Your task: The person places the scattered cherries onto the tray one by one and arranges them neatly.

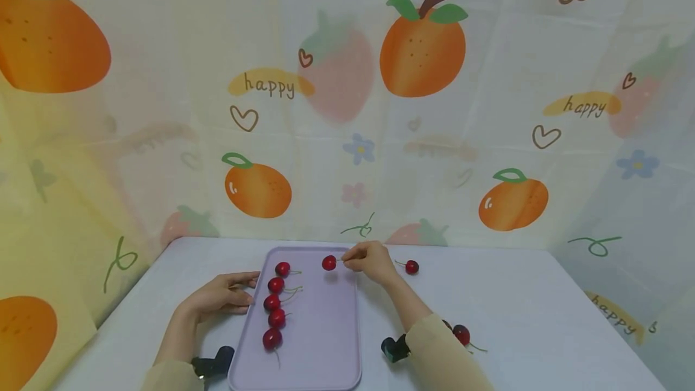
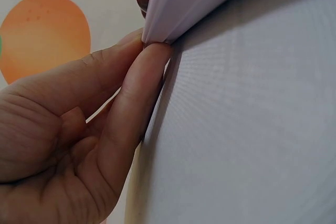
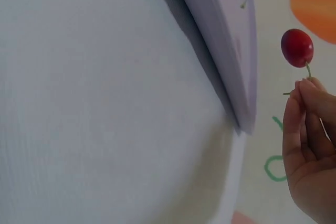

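A lilac tray [image 1: 320, 343] lies on the table with several red cherries in a column along its left side, the nearest being a cherry [image 1: 272, 339]. My left hand [image 1: 219, 294] rests beside the tray, its fingertips touching the left edge; in the left wrist view, the thumb [image 2: 134, 90] meets the tray's outer wall [image 2: 194, 3]. Over the far right part of the tray, my right hand [image 1: 371, 260] pinches the green stem of a cherry [image 1: 329, 263]. That cherry [image 3: 297, 48] hangs above the tray surface, its stem between thumb and fingertips.
Right of the tray, a loose cherry [image 1: 412, 267] lies on the white table [image 1: 521, 306]. Nearer, another cherry [image 1: 461, 335] is partly covered by the right sleeve [image 1: 445, 355]. A fruit-printed cloth [image 1: 326, 168] hangs behind the table.
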Demonstrator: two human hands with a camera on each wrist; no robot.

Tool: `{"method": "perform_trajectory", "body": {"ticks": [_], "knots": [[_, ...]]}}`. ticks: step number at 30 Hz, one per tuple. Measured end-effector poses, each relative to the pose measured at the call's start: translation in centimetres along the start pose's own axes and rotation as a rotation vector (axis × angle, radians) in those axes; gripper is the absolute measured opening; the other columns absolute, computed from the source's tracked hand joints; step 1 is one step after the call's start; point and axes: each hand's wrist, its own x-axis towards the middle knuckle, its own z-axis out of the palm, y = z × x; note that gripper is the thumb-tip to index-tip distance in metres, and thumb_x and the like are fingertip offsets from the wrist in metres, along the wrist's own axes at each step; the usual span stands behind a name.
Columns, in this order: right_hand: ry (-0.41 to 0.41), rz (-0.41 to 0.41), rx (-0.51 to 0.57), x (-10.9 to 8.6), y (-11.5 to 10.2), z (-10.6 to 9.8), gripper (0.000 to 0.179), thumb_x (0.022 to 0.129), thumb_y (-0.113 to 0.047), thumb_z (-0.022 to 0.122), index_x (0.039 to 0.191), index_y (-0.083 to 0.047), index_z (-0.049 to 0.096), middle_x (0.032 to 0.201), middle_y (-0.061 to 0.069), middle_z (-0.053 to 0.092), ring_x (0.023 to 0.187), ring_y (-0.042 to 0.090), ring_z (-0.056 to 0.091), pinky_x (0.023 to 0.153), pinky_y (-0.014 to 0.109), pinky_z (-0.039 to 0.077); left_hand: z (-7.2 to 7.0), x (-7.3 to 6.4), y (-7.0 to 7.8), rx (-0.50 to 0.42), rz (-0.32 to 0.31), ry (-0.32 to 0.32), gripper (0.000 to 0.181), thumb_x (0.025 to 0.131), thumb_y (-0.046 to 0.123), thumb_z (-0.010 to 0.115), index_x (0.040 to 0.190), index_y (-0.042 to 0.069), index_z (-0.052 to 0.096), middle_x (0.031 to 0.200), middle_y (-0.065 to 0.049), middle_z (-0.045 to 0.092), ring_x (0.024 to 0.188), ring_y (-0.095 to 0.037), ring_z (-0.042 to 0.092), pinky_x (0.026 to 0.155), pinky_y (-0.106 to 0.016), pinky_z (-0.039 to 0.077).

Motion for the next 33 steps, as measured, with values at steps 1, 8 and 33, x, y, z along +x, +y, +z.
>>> {"method": "perform_trajectory", "body": {"ticks": [1, 8, 33], "knots": [[0.002, 0.0, 0.0, 0.1, 0.0, 0.2, 0.01, 0.083, -0.004, 0.075, 0.093, -0.003, 0.077, 0.093, 0.014, 0.076, 0.077, 0.007, 0.067, 0.073, 0.023, 0.062, -0.1, 0.0, 0.0, 0.002, -0.001, -0.001, 0.072, 0.088, 0.01, 0.07, 0.149, -0.005, 0.035, 0.135, -0.03, 0.048, 0.092, -0.013, 0.066, 0.081, -0.028, 0.063], [0.006, -0.024, -0.028, 0.4, 0.5, 1.6, 0.008, 0.081, -0.004, 0.076, 0.089, -0.003, 0.078, 0.089, 0.013, 0.077, 0.076, 0.005, 0.063, 0.069, 0.018, 0.057, 0.2, 0.1, -0.2, 0.007, -0.023, 0.018, 0.072, 0.087, 0.01, 0.071, 0.149, -0.003, 0.036, 0.134, -0.028, 0.049, 0.09, -0.013, 0.068, 0.08, -0.029, 0.063], [0.036, -0.04, -0.173, 2.0, 1.2, 4.0, 0.008, 0.079, -0.001, 0.075, 0.085, -0.007, 0.078, 0.083, 0.009, 0.077, 0.07, 0.006, 0.057, 0.063, 0.017, 0.049, 0.1, 0.3, -0.4, 0.032, -0.04, 0.053, 0.072, 0.087, 0.01, 0.072, 0.149, -0.002, 0.038, 0.135, -0.027, 0.05, 0.091, -0.014, 0.067, 0.08, -0.029, 0.063]]}}
